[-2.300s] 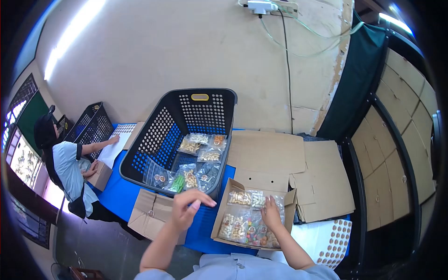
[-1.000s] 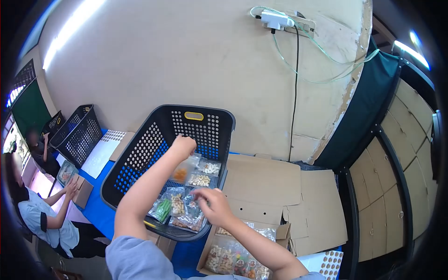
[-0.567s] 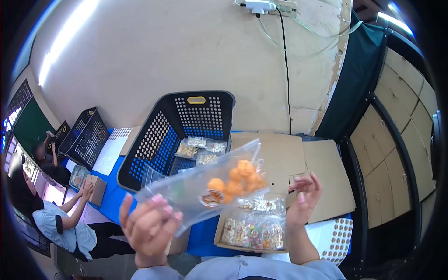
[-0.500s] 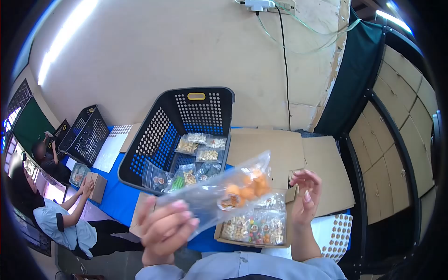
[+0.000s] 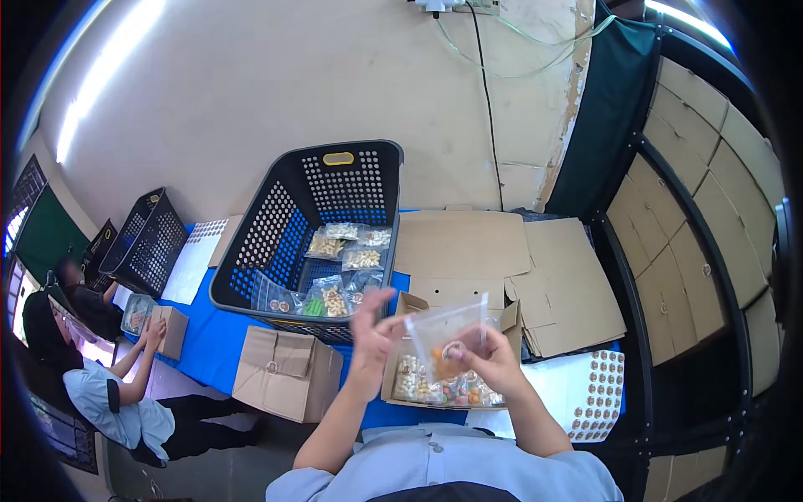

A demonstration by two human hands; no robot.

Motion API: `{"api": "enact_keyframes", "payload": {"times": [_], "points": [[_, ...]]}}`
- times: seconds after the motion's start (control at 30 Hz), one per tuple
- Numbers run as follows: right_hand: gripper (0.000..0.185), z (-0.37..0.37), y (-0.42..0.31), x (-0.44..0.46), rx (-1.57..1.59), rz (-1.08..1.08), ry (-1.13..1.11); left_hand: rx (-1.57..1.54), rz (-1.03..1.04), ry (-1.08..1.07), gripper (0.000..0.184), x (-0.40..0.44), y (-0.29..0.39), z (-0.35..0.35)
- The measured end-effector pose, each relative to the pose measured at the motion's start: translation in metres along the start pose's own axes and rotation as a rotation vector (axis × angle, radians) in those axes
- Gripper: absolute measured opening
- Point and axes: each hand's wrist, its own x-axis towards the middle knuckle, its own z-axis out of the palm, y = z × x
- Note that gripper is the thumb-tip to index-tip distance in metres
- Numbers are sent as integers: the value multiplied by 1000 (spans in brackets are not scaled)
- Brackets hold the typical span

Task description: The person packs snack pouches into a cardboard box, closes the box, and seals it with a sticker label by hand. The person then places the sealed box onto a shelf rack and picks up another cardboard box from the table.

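Over the open carton [image 5: 388,381], my right hand [image 5: 489,360] pinches a clear zip bag [image 5: 435,330] with orange pieces and a round label at its bottom. My left hand [image 5: 372,343] is just left of the bag, fingers apart and slightly blurred, with nothing seen in it. Packets of white and coloured pieces [image 5: 447,391] lie in the carton below the bag. Behind my left hand stands a black perforated basket [image 5: 276,201] holding several packets [image 5: 361,259], one with green pieces [image 5: 314,305].
A closed cardboard box [image 5: 272,372] stands left of my arms. Flat cardboard [image 5: 569,284] and a sticker sheet [image 5: 598,393] lie to the right. At far left a co-worker [image 5: 109,393] touches a small box [image 5: 172,335], with another person [image 5: 88,301] behind.
The orange-piece bag has passed from my left hand to my right and moved down over the carton. My left hand has let go and opened. The view has shifted, showing more of the closed box.
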Motion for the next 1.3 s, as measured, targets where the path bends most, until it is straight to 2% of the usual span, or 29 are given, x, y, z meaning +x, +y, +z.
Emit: {"api": "enact_keyframes", "payload": {"times": [0.03, 0.07, 0.13, 0.23, 0.4, 0.47, 0.57, 0.6, 0.67, 0.7, 0.73, 0.8, 0.87, 0.93, 0.97, 1.0, 1.07, 1.17, 1.23, 1.3], "points": [[18, 7, -9, 0, 12, -20, 36, -9, -127, -90, 51, -3, -4, 6], [18, 12, -6, -1, 9, -20, 42, 201, -250, -154, 42, -19, -27, -4], [16, 17, 3, -2, 72, -33, 105, 284, -373, -220, 35, -24, -39, 8], [13, 20, 6, -3, 47, -73, 131, 140, -430, -129, 32, -23, -30, 18], [17, 19, 17, -1, 134, 6, 115, 182, -347, -16, 31, -32, -29, 17], [21, 30, 13, -2, -14, -5, 96, 222, -294, 20, 31, -33, -27, 18], [23, 34, 31, 2, -24, -59, 124, 423, -258, 28, 37, -40, -35, 9], [23, 35, 29, 3, -30, -69, 109, 426, -240, 36, 37, -41, -39, 6], [18, 38, 22, 1, 19, 65, 95, 243, -287, 105, 40, -44, -44, 0], [17, 40, 25, 1, 66, 46, 88, 254, -198, 73, 41, -43, -39, 6], [17, 42, 28, 0, 66, 39, 68, 420, -310, -20, 40, -48, -35, -1], [21, 41, 32, 1, 50, -58, 87, 512, -232, -41, 40, -46, -36, 3], [21, 42, 26, -2, 15, 14, 76, 485, -262, 18, 39, -46, -34, -1], [20, 45, 23, 0, -15, 0, 51, 323, -258, 53, 39, -50, -43, -9], [21, 43, 29, -2, 45, 6, 33, 453, -181, 33, 38, -53, -49, -10], [21, 43, 34, -5, 46, 24, 13, 456, -186, 59, 38, -57, -48, -8], [20, 41, 39, -4, 100, 43, 100, 464, -273, -22, 39, -54, -43, -4], [22, 44, 39, -5, -26, -43, 41, 358, -328, 36, 34, -52, -43, -7], [22, 46, 38, -11, 3, 9, 39, 306, -389, 66, 33, -54, -40, -5], [24, 48, 38, -12, 23, 62, 55, 465, -256, 1, 35, -54, -38, -2]]}}
